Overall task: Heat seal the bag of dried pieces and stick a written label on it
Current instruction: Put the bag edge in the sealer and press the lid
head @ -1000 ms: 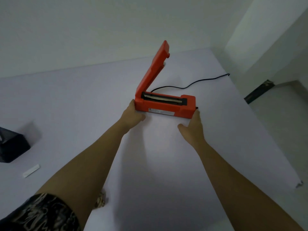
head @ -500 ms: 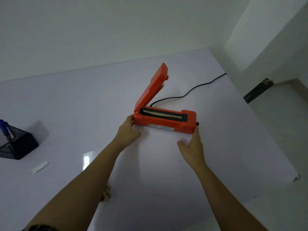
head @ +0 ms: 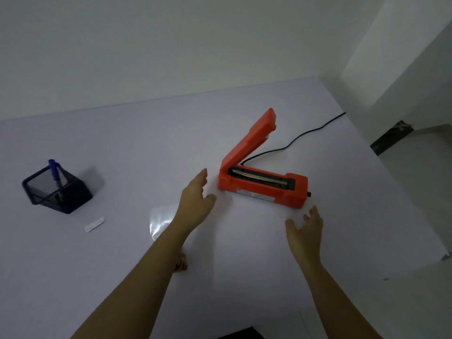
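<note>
An orange heat sealer (head: 264,189) stands on the white table with its lid raised and the sealing strip showing. My left hand (head: 195,201) hovers open just left of it, not touching. My right hand (head: 305,228) is open in front of its right end, a little apart from it. A clear plastic bag (head: 160,221) lies flat under my left forearm, with brown dried pieces (head: 181,264) showing at its near end. A small white label (head: 94,224) lies to the left of the bag.
A black mesh pen holder (head: 57,192) with a blue pen (head: 55,171) stands at the left. The sealer's black cord (head: 305,135) runs back right to the table's edge (head: 401,192), where the floor drops away. A dark object (head: 242,333) shows at the bottom edge.
Both hands have let go of the sealer and drawn back towards me. The sealer stands nearer to me than a second ago, and the view has shifted left, revealing the bag and holder.
</note>
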Demonstrator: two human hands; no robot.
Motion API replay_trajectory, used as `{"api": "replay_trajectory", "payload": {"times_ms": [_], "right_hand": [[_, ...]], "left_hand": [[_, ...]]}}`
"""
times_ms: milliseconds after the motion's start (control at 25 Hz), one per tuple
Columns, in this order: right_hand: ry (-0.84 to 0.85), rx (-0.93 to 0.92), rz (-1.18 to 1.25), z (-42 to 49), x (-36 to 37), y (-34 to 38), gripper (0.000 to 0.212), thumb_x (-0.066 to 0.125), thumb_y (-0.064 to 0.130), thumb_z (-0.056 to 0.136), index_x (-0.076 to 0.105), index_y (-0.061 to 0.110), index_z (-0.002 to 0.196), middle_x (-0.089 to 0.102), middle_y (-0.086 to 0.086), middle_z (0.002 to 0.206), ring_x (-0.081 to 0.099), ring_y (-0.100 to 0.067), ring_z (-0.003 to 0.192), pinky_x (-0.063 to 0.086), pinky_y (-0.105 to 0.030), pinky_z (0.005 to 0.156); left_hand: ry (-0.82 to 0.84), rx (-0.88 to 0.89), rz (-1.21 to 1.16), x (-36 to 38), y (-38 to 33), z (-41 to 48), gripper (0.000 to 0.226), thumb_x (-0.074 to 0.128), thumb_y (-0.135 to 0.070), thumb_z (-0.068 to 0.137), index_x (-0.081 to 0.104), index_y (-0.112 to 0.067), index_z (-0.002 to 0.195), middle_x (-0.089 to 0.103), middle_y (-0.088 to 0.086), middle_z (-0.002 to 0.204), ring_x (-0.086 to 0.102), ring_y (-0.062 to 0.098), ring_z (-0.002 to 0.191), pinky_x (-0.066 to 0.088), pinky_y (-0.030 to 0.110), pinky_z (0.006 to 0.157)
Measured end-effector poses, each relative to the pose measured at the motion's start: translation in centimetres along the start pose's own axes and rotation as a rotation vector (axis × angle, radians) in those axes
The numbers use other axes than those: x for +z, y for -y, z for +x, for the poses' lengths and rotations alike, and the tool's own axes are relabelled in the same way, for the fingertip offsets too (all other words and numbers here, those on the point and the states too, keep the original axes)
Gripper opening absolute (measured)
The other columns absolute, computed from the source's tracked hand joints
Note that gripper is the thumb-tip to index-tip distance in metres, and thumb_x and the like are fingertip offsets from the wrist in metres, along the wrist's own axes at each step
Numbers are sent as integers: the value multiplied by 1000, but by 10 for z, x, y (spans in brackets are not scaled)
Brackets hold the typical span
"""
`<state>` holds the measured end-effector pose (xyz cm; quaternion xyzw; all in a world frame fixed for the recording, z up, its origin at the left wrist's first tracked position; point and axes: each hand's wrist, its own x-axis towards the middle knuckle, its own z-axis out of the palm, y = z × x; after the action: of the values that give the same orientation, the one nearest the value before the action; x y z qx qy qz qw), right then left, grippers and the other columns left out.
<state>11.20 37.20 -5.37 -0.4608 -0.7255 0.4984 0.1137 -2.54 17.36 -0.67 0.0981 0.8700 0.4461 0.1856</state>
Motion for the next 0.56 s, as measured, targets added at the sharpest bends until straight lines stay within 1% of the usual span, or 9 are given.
{"api": "replay_trajectory", "payload": {"times_ms": [80, 120, 200, 280, 360, 400, 440, 480, 560], "right_hand": [[-52, -19, 0, -18, 16, -2, 54, 59, 4, 83, 36, 6, 131, 45, -16, 127, 52, -28, 110, 48, -43, 91], [11, -41, -9, -31, 28, -2, 46, 58, 5, 83, 42, 7, 126, 52, -13, 117, 55, -27, 101, 50, -38, 85], [242, -63, -34, -57, 58, 6, 34, 57, 8, 85, 49, 8, 119, 59, -6, 98, 58, -22, 88, 48, -22, 73], [459, -58, -105, -71, 88, 19, 30, 57, 18, 88, 55, 8, 115, 60, -1, 94, 57, -15, 85, 43, -18, 74], [627, -37, -182, -75, 120, 33, 37, 56, 36, 87, 58, 10, 113, 62, 0, 99, 58, -15, 92, 43, -24, 83], [685, -30, -216, -75, 135, 38, 42, 55, 44, 86, 60, 10, 111, 65, -2, 102, 59, -16, 96, 45, -27, 86], [722, -34, -238, -75, 148, 42, 47, 55, 48, 84, 61, 10, 110, 67, -4, 104, 60, -18, 98, 45, -29, 88], [740, -48, -247, -75, 158, 45, 48, 57, 49, 82, 63, 10, 108, 68, -5, 105, 61, -18, 98, 46, -30, 88], [751, -84, -218, -78, 171, 47, 38, 62, 41, 81, 65, 10, 102, 69, -3, 99, 63, -16, 93, 47, -29, 85]], "left_hand": [[-229, 38, -73, -25, 13, -20, 56, 55, 0, 85, 39, -10, 138, 48, 7, 137, 50, 16, 119, 39, 24, 95], [-346, -4, -84, -38, 25, -31, 49, 54, -2, 86, 45, -10, 134, 52, 7, 132, 52, 15, 113, 40, 24, 91], [-517, -235, -56, -61, 60, -49, 37, 51, -9, 90, 51, -7, 126, 58, 10, 123, 55, 19, 107, 42, 28, 88], [-496, -477, 20, -67, 91, -60, 28, 46, -20, 93, 61, -3, 108, 65, 15, 105, 59, 28, 95, 44, 37, 87], [-381, -547, 63, -65, 108, -66, 34, 44, -29, 94, 59, -6, 75, 61, 9, 72, 55, 26, 72, 44, 39, 77], [-346, -565, 47, -63, 111, -67, 34, 45, -32, 94, 56, -9, 72, 58, 4, 67, 53, 22, 70, 42, 35, 73], [-332, -568, 28, -61, 114, -67, 34, 47, -36, 93, 58, -9, 75, 58, 1, 70, 53, 19, 72, 40, 31, 72], [-320, -559, 16, -59, 115, -66, 34, 49, -39, 91, 62, -9, 82, 62, 0, 75, 54, 17, 74, 39, 28, 71], [-297, -549, -46, -56, 117, -65, 31, 54, -41, 88, 63, -12, 94, 64, 0, 86, 56, 15, 80, 39, 26, 71]]}}
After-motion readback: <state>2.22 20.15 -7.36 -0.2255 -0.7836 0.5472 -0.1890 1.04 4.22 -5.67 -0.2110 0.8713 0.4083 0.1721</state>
